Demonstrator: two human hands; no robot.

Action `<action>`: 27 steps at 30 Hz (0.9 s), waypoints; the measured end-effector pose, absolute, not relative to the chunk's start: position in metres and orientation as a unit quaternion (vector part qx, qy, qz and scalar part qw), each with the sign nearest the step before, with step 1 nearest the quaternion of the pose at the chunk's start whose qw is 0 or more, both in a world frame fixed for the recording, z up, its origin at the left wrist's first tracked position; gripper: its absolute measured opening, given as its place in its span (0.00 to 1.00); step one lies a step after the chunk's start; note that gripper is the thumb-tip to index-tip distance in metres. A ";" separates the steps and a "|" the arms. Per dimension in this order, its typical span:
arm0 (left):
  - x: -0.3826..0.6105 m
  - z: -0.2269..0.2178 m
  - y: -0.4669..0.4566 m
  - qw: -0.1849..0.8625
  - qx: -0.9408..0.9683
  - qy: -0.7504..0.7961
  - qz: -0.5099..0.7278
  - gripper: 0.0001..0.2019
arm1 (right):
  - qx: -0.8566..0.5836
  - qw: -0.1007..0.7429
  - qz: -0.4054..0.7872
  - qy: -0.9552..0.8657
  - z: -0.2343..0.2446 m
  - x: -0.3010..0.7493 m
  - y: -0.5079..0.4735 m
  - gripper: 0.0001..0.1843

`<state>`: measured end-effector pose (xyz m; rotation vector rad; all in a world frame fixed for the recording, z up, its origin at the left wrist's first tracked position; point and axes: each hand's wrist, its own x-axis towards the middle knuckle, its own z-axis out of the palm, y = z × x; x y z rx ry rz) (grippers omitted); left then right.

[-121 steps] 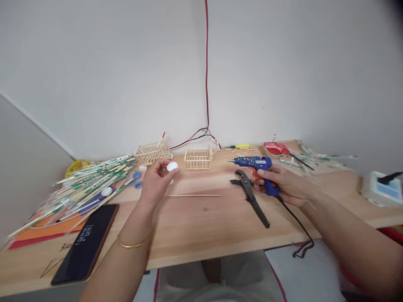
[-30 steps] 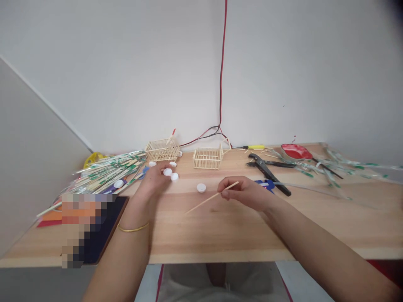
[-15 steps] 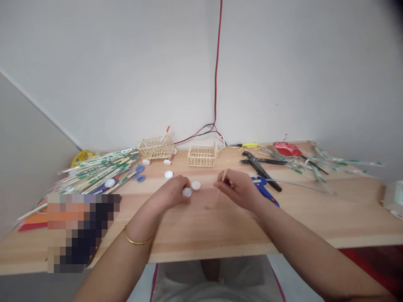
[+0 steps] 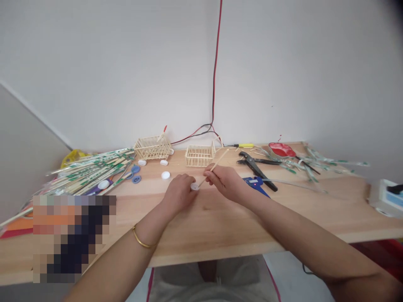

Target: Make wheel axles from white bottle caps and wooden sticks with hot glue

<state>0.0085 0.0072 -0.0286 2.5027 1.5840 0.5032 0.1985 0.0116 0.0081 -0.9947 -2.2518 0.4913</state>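
My left hand (image 4: 180, 192) is closed at the edge of a white bottle cap (image 4: 195, 187), gripping it on the table. Between the fingers of my right hand (image 4: 223, 179) is a thin wooden stick (image 4: 221, 159), slanted, its lower end at or very near the cap. Another white cap (image 4: 166, 175) lies to the left. Behind my hands stands a small cart basket made of sticks (image 4: 200, 156). Further left is a similar stick cart (image 4: 153, 148) with white caps at its base. A blue glue gun (image 4: 256, 184) lies beside my right forearm.
Packaged chopsticks (image 4: 94, 170) are heaped on the left, near blue caps (image 4: 136, 179). Black pliers (image 4: 258, 170), a yellow-handled tool (image 4: 245, 145) and a red container (image 4: 281, 149) lie on the right. A white box (image 4: 385, 199) stands at the right edge.
My left hand has moved right with a cap. My right hand has shifted left, bringing the stick's lower end to the cap; the stick now leans more.
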 end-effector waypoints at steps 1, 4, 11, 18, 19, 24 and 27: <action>0.009 -0.028 0.006 0.068 0.830 0.527 0.169 0.05 | -0.375 0.304 0.180 -0.857 0.008 0.197 0.013 0.15; 0.009 -0.028 0.005 0.073 0.831 0.524 0.171 0.05 | -0.371 0.303 0.182 -0.859 0.005 0.193 0.016 0.15; 0.008 -0.030 0.006 0.083 0.833 0.520 0.170 0.04 | -0.368 0.308 0.200 -0.854 -0.010 0.191 0.023 0.15; 0.007 -0.032 0.007 0.090 0.833 0.518 0.173 0.04 | -0.373 0.311 0.205 -0.850 -0.008 0.190 0.024 0.15; 0.007 -0.032 0.007 0.091 0.833 0.518 0.173 0.04 | -0.375 0.310 0.204 -0.850 -0.008 0.189 0.024 0.16; 0.008 -0.033 0.007 0.091 0.834 0.517 0.171 0.04 | -0.382 0.287 0.190 -0.858 -0.007 0.188 0.024 0.16; 0.008 -0.034 0.008 0.097 0.833 0.519 0.165 0.04 | -0.380 0.276 0.189 -0.862 -0.006 0.187 0.024 0.15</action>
